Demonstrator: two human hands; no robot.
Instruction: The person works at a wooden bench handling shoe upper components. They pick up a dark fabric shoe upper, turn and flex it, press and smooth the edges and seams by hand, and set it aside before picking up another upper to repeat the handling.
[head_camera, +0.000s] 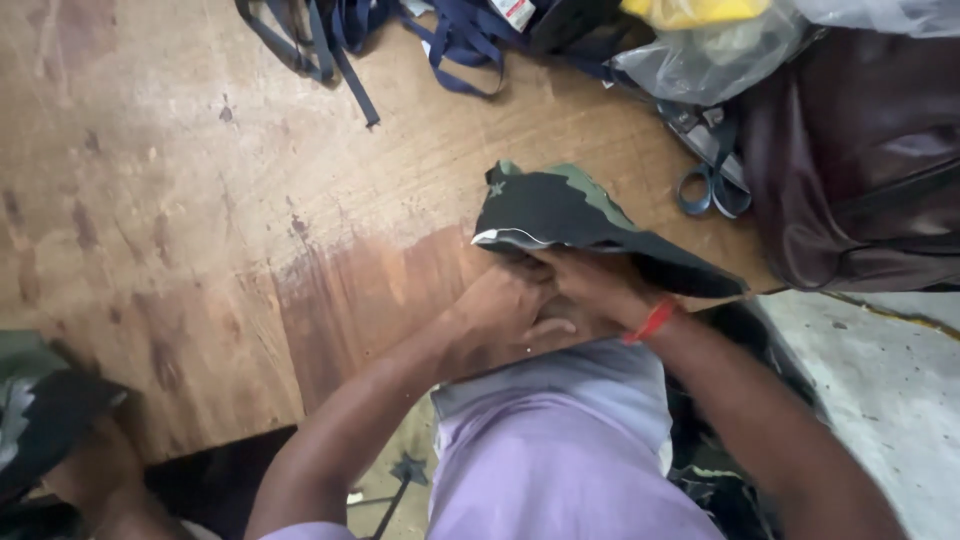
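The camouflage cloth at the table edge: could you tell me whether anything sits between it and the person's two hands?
Nothing visible does. The left hand and right hand are both already on the near edge of the camouflage cloth. The scissors lie apart, to its right.

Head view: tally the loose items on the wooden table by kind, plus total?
Green-and-black camouflage fabric piece, held by left hand and right hand: 1
Blue-handled scissors: 1
Dark maroon leather bag: 1
Clear plastic bag: 1
Navy webbing strap bundle: 1
Total: 5
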